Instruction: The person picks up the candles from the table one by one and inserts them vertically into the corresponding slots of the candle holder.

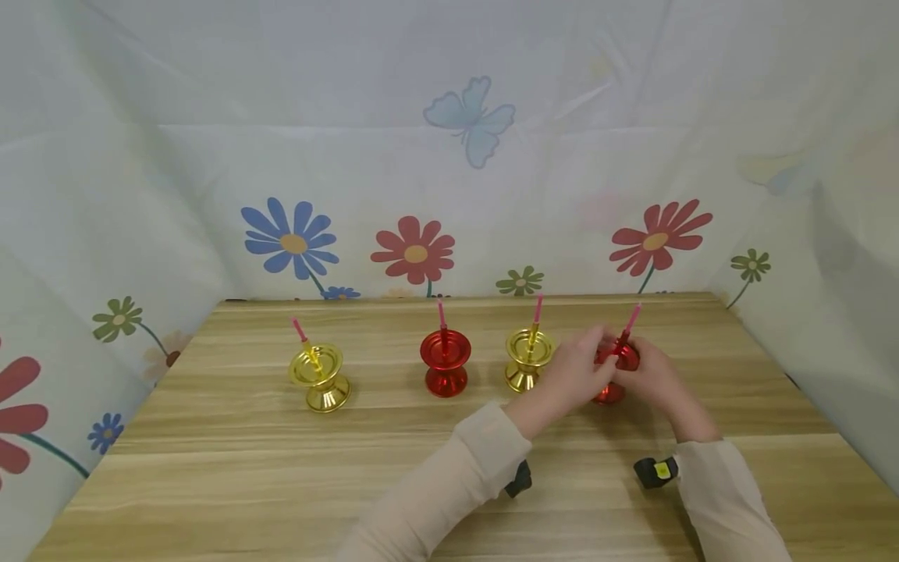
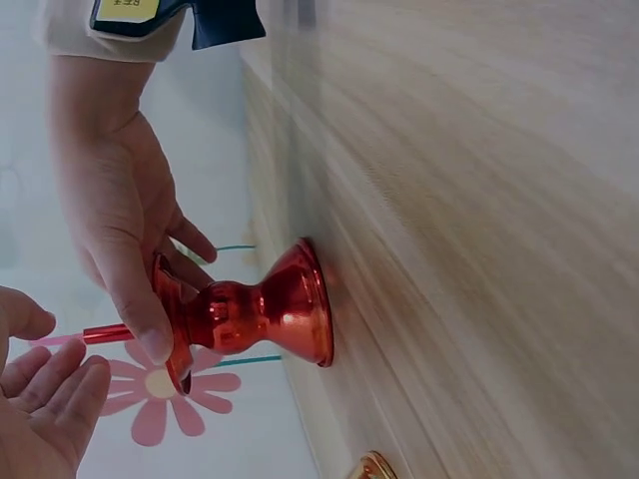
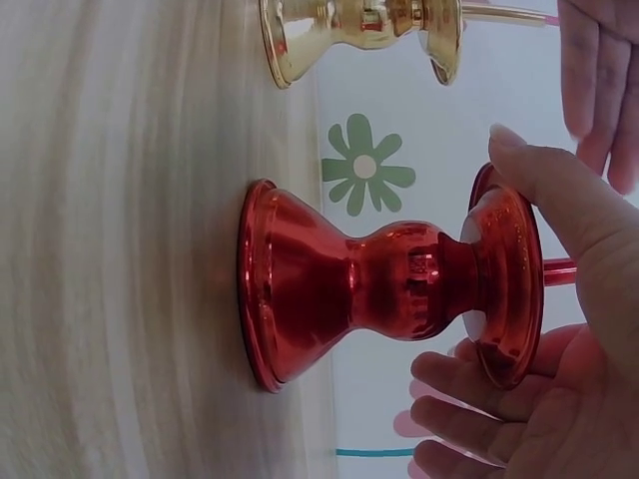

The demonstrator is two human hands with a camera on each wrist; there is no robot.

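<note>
At the right end of a row of candle holders stands a red metal candle holder [image 1: 609, 394], its flared base on the wooden table. My right hand [image 1: 653, 376] grips the rim of its dish, thumb on one side and fingers on the other, as the right wrist view shows. A thin pink candle [image 1: 634, 316] rises from the holder's narrow red socket [image 2: 106, 333]. Beside that candle is my left hand [image 1: 577, 368], thumb and fingers parted around the candle's end in the left wrist view, fingers fairly straight.
To the left stand a gold candle holder [image 1: 523, 378], another red one [image 1: 445, 381] and a further gold one [image 1: 328, 394], each with a pink candle. The wooden table [image 1: 295, 484] meets a flower-printed cloth backdrop [image 1: 351, 172]. Dark wrist devices [image 1: 653, 473] sit at both sleeves.
</note>
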